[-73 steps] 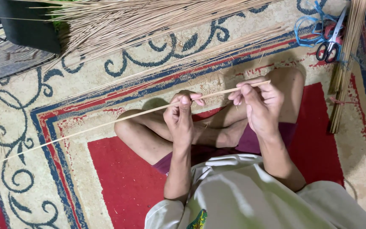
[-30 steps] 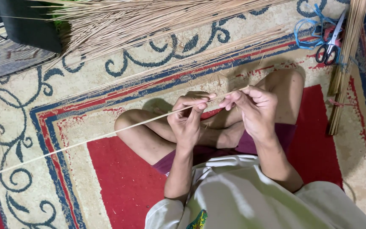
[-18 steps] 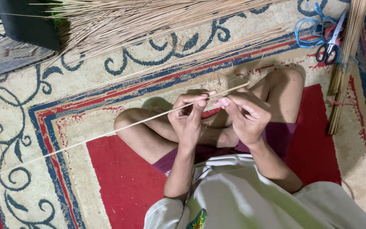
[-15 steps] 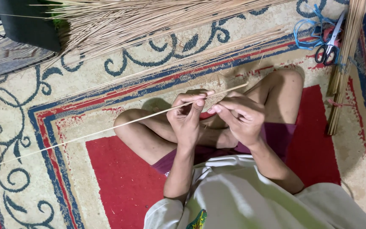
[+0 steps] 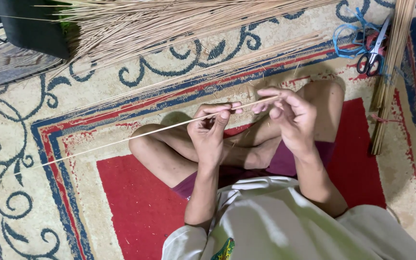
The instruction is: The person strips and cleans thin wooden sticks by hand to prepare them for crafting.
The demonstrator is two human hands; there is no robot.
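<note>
Above the crossed legs, both hands pinch one thin pale stick (image 5: 136, 136): left hand (image 5: 209, 132) fingers grasp it mid-length, right hand (image 5: 290, 115) fingers grasp its near end. Its long axis runs leftward, slanting down across the patterned rug (image 5: 121, 202).

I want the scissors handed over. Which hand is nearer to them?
Right. The right hand pinches the thin stick at its end, below and left of the scissors on the carpet. The left hand grips the stick further left.
</note>
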